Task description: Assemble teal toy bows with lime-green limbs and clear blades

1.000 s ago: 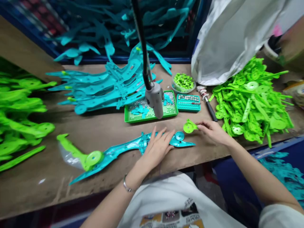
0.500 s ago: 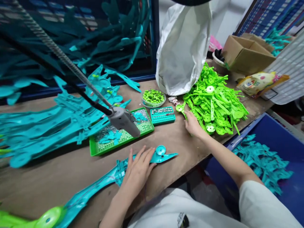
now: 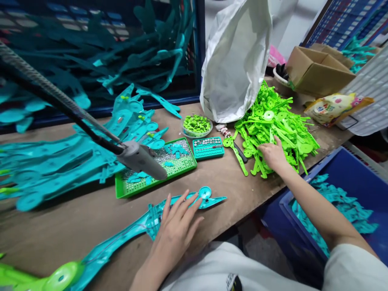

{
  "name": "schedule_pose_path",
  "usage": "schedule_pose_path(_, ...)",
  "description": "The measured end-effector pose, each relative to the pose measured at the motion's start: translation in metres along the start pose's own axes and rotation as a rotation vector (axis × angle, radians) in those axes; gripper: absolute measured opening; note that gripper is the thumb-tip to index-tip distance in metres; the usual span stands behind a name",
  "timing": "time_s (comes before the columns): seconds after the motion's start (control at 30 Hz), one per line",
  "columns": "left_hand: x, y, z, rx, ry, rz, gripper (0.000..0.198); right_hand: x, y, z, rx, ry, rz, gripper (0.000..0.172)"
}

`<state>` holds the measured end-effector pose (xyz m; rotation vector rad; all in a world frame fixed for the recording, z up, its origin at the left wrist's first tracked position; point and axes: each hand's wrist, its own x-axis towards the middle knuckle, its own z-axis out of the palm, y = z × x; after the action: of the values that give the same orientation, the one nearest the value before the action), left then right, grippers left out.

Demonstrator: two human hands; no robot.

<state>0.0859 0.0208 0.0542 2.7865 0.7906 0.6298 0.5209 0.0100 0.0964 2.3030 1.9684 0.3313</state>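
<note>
My left hand (image 3: 178, 220) rests with spread fingers over the head end of a long teal plastic part (image 3: 130, 232), beside its small round teal disc (image 3: 205, 192). A lime-green disc piece (image 3: 62, 277) joins the near left end of that part. My right hand (image 3: 274, 155) is at the front of a heap of lime-green plastic parts (image 3: 285, 121), its visible fingers apart and some fingertips hidden among the pieces. One flat green part (image 3: 238, 157) lies left of the heap, alongside a dark-handled tool (image 3: 241, 153).
A grey lamp-like head on an arm (image 3: 142, 159) hangs over a green tray (image 3: 157, 180) of teal scraps. Behind are a teal case (image 3: 208, 153), a bowl (image 3: 197, 134) of green bits and a white sack (image 3: 236, 64). Teal parts (image 3: 69, 157) pile left; a blue bin (image 3: 287, 210) stands right.
My right hand has let go of the flat green part and moved right to the heap. My left fingers have lifted and spread slightly over the teal part.
</note>
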Motion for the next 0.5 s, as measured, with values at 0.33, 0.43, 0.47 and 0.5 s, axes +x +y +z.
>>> schedule_pose_path(0.33,-0.013,0.007,0.000,-0.041,0.045,-0.015,0.048,-0.006,0.002,0.001,0.341,0.284,0.250,0.026)
schedule_pose_path(0.43,-0.013,0.009,0.000,-0.044,0.050,-0.004,0.048,-0.012,-0.001,0.000,0.317,0.292,0.172,0.022)
schedule_pose_path(0.47,-0.013,0.010,0.000,-0.048,0.055,0.001,0.047,-0.014,-0.003,-0.001,0.334,0.297,0.162,0.022)
schedule_pose_path(0.5,-0.012,0.011,0.000,-0.054,0.059,0.007,0.047,-0.016,-0.006,-0.003,0.366,0.307,0.168,0.022)
